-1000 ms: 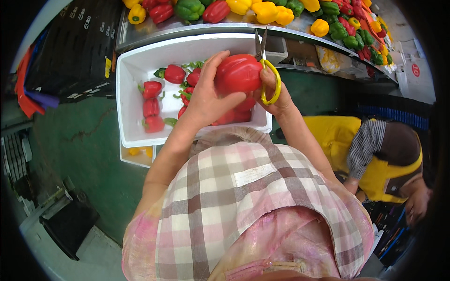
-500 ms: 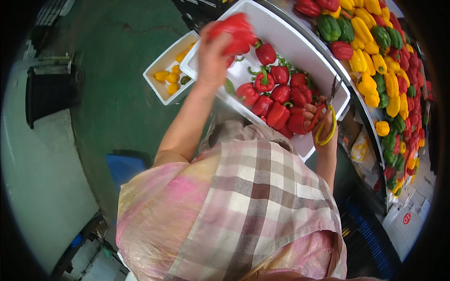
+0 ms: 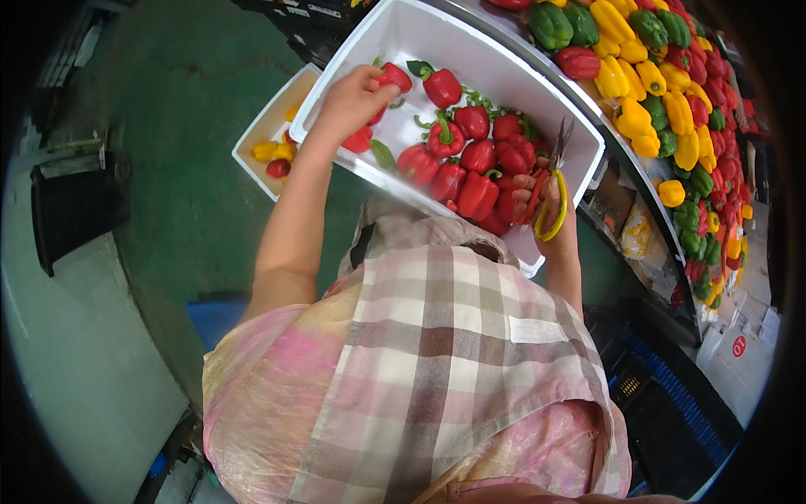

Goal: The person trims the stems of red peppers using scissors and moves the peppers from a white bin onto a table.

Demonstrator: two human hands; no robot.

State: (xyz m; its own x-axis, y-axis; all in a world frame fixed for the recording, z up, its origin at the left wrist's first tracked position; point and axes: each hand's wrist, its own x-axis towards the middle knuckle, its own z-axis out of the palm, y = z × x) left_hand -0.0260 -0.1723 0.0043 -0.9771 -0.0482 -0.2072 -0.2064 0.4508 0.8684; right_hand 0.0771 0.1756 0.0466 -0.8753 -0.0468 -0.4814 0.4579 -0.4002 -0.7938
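Observation:
My left hand (image 3: 351, 105) reaches into the left end of a large white foam box (image 3: 537, 92), its fingers closed around a red bell pepper (image 3: 395, 78). My right hand (image 3: 554, 214) is over the box's right end, holding scissors (image 3: 541, 197) with yellow and red handles, blades pointing up and away. Several red bell peppers, such as one with a green stem (image 3: 477, 196), lie between the hands. Cut green stem pieces (image 3: 478, 101) are scattered among them. Below my left wrist another red pepper (image 3: 358, 139) is partly hidden.
A smaller white box (image 3: 252, 139) with yellow peppers (image 3: 267, 151) and a red one (image 3: 278, 169) stands at the left. On the right, a curved display (image 3: 655, 92) is heaped with yellow, green and red peppers. A black bin (image 3: 80, 202) is at far left.
The view has shifted slightly. My left hand, earlier blurred while lifting a large red mass, is now lower at one pepper. A red pepper now shows in the smaller box. The right hand keeps the scissors.

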